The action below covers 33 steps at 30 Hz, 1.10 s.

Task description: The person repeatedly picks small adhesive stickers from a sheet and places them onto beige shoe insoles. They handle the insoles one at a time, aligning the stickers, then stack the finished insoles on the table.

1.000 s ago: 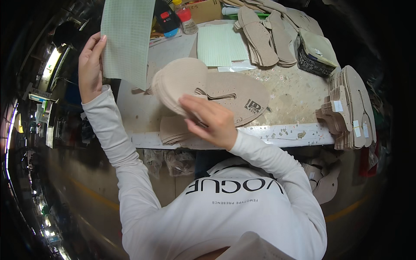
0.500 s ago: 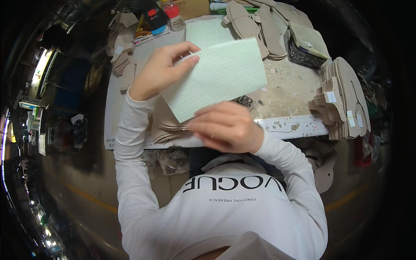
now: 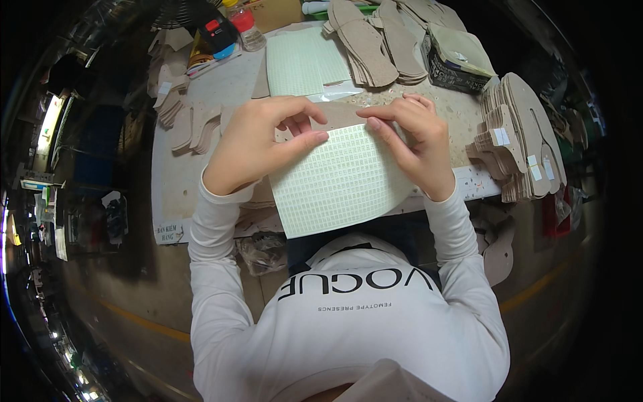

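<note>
A pale green sheet [image 3: 340, 184] printed with rows of small labels hangs in front of me, tilted over the table's near edge. My left hand [image 3: 264, 137] pinches its far left part between thumb and fingers. At the sheet's far right corner, the thumb and forefinger of my right hand [image 3: 416, 137] close on the edge. Behind both hands lies a stack of similar green label sheets [image 3: 301, 60]. A brown card piece [image 3: 335, 112] on the table is partly covered by the held sheet and my hands.
Stacks of brown insole-shaped boards [image 3: 365, 43] lie at the back, with more standing stacks [image 3: 526, 141] at the right edge. A black box [image 3: 459, 67], a red-capped bottle [image 3: 249, 33] and left-side card pieces [image 3: 181, 127] ring the table [image 3: 201, 174].
The sheet has come nearer to me and turned so its printed side shows. My right hand has moved from below the sheet up to its far right corner, and now grips it.
</note>
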Motion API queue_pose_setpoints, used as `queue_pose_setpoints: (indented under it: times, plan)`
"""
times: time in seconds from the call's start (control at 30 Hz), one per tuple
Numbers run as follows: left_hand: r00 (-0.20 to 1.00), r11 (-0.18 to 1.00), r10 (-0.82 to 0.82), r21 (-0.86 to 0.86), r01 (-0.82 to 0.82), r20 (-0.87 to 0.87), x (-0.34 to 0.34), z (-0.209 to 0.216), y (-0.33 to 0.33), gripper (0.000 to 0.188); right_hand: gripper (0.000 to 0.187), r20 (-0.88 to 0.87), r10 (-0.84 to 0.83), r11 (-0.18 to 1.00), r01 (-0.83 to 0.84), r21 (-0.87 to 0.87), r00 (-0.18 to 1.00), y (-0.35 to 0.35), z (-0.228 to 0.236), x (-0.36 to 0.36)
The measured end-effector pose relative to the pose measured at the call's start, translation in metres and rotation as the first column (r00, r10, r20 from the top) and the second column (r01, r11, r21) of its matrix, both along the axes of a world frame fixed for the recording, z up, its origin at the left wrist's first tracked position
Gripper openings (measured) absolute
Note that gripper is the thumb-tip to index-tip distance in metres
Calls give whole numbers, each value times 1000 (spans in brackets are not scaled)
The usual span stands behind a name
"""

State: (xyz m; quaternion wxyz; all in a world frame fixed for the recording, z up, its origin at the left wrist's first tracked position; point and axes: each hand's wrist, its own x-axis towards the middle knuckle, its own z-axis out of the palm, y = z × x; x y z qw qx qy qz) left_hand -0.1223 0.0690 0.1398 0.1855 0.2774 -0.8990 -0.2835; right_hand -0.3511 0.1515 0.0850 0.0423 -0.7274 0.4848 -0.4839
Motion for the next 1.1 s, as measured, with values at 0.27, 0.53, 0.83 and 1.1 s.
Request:
queue_pose_setpoints:
  times: [0.27,0.53,0.83,1.1]
  plan:
    - [998,966,36,259,-19,-60,-4,-11,-4,18,8,2,-6,997,6,-76,1000,-4,-4,-4]
    - [988,991,47,132,-27,-149,-2,-11,2,15,13,-7,-21,989,19,-148,1000,-2,-7,-2]
    - [991,975,97,210,-76,-90,-1,-4,9,16,19,-94,-36,967,11,-256,995,-3,-9,7]
    - [993,965,85,255,-62,-80,-1,-7,8,16,28,59,4,965,12,-261,998,-3,-13,16]
